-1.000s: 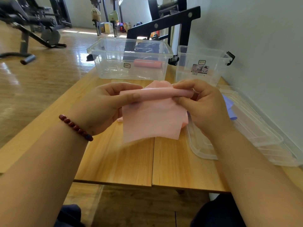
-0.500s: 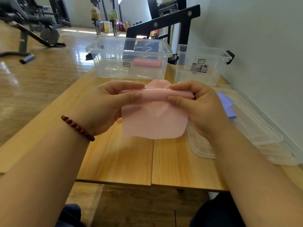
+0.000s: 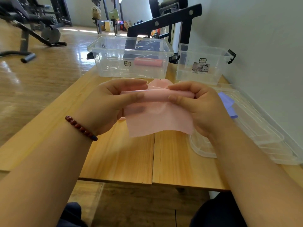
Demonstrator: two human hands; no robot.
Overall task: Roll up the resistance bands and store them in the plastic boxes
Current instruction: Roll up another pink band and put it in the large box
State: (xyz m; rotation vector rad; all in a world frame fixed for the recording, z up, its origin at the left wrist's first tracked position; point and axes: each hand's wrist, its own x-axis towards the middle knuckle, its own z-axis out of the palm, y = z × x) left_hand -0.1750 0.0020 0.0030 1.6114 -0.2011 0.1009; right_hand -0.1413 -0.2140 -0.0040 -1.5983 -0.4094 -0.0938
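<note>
A pink resistance band (image 3: 157,118) is held above the wooden table (image 3: 118,158), its top edge rolled into a tube and a loose flap hanging below. My left hand (image 3: 108,105) pinches the roll's left end between thumb and fingers. My right hand (image 3: 200,105) pinches the right end the same way. More of the pink band bunches behind my hands. A rolled pink band (image 3: 148,61) lies inside the large clear plastic box (image 3: 105,51) at the back. To its right stands a smaller clear box (image 3: 183,63). A purple band (image 3: 228,104) lies on the lids at the right.
Clear plastic lids (image 3: 265,138) are stacked on the table's right side by the wall (image 3: 262,38). A black metal frame (image 3: 172,20) rises behind the boxes. Gym equipment (image 3: 29,25) stands on the wooden floor at the left.
The roll has grown by a turn and the hanging pink flap is shorter. Both hands stay in place, fingers shifting along the roll.
</note>
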